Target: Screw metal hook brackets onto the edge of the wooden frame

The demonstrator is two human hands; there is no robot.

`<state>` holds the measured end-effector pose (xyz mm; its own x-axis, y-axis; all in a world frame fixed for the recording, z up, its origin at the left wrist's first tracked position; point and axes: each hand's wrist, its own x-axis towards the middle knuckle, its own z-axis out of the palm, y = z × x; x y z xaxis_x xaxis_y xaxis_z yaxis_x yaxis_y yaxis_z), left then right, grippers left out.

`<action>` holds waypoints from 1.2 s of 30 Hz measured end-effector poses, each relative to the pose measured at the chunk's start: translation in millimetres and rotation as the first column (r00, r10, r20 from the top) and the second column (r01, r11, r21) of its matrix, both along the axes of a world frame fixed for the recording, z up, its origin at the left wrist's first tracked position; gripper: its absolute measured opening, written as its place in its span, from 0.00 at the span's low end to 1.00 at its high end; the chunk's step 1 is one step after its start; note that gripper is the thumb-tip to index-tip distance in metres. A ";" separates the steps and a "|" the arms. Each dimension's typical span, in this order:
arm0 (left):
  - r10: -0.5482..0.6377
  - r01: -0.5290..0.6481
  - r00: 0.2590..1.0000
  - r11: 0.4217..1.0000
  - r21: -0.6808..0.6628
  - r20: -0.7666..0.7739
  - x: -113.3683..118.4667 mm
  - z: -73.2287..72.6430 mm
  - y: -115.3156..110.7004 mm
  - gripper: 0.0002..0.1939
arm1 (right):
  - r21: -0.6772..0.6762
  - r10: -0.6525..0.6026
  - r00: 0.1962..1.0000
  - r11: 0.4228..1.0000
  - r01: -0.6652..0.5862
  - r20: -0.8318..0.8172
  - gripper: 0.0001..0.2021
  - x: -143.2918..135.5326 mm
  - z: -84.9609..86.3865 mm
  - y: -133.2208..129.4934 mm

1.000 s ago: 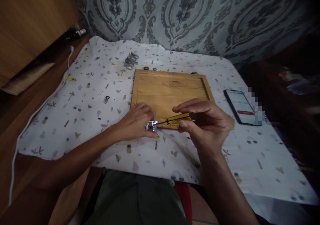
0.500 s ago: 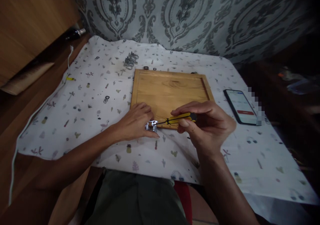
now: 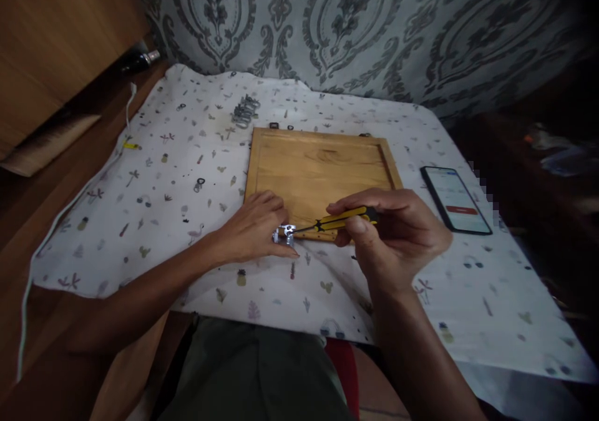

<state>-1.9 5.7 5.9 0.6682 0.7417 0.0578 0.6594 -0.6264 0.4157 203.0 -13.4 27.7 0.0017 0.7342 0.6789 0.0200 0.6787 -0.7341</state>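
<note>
A wooden panel [image 3: 322, 165] with a raised frame lies flat on the patterned cloth. At its near left corner sits a shiny metal hinge [image 3: 286, 234]. My left hand [image 3: 257, 226] grips the panel corner and the hinge, fingers on top and thumb at the near side. Between the thumb and fingers of my right hand [image 3: 393, 237] is a yellow and black screwdriver [image 3: 344, 220]. Its thin shaft points left, with the tip at the hinge.
Several grey metal hinges [image 3: 246, 110] are piled behind the panel. A phone [image 3: 455, 199] with a lit screen lies at the right. Along the left edge runs a white cable [image 3: 60, 218]. A patterned wall covering [image 3: 346, 28] rises behind the table.
My right hand and the screwdriver handle have shifted slightly to the right. My left hand, the hinge and the panel look nearly unmoved.
</note>
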 end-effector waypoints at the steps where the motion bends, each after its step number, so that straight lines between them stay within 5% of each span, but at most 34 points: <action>1: 0.002 -0.002 1.000 1.000 0.002 -0.004 0.0 -0.5 0.1 0.29 | 0.000 0.006 1.000 1.000 -0.006 0.007 0.05 -0.3 -0.1 -0.1; 15: -0.007 0.007 1.000 1.000 0.025 0.006 -0.5 -2.5 -0.1 0.28 | -0.081 0.013 0.998 0.997 -0.009 0.056 0.05 1.5 1.7 -3.0; 24: 0.001 -0.001 1.000 1.000 0.002 0.011 -0.5 -2.0 0.4 0.28 | -0.165 0.141 0.983 0.979 -0.121 0.114 0.10 7.6 5.4 -3.6; 36: 0.021 -0.021 1.000 0.999 -0.045 0.005 1.0 1.7 0.0 0.26 | -0.016 0.030 0.994 0.999 -0.028 0.108 0.12 3.0 3.3 6.2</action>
